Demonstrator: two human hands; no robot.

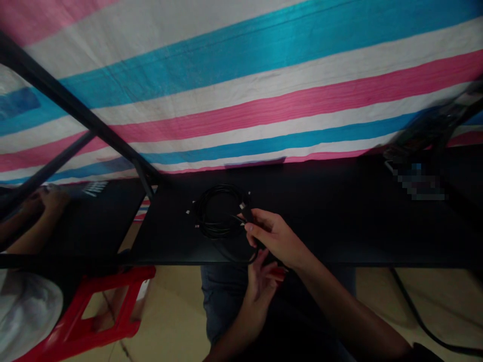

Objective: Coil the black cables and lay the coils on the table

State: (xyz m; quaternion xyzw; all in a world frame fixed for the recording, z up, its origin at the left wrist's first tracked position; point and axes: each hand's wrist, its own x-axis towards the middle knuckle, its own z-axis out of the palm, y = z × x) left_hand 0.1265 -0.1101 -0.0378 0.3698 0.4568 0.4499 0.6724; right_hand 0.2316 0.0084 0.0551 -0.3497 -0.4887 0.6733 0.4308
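Observation:
My right hand [277, 236] is closed on a black cable [247, 213] near its end, and a metal-tipped plug [242, 205] sticks out past the fingers. Just below it, at the table's front edge, my left hand [260, 284] has its palm turned up and its fingers apart. A loop of the cable runs down to the left fingertips; whether they touch it is hard to see. On the table left of my right hand lies a coil of black cables [219, 234], with several small light plug ends around its left side.
The black table [332, 216] meets a striped plastic sheet [264, 115] behind. A co-worker's hand [55, 198] rests on the neighbouring table at left, near several pale strips [95, 188]. A red stool [128, 301] stands below. A blurred object [418, 181] sits at right.

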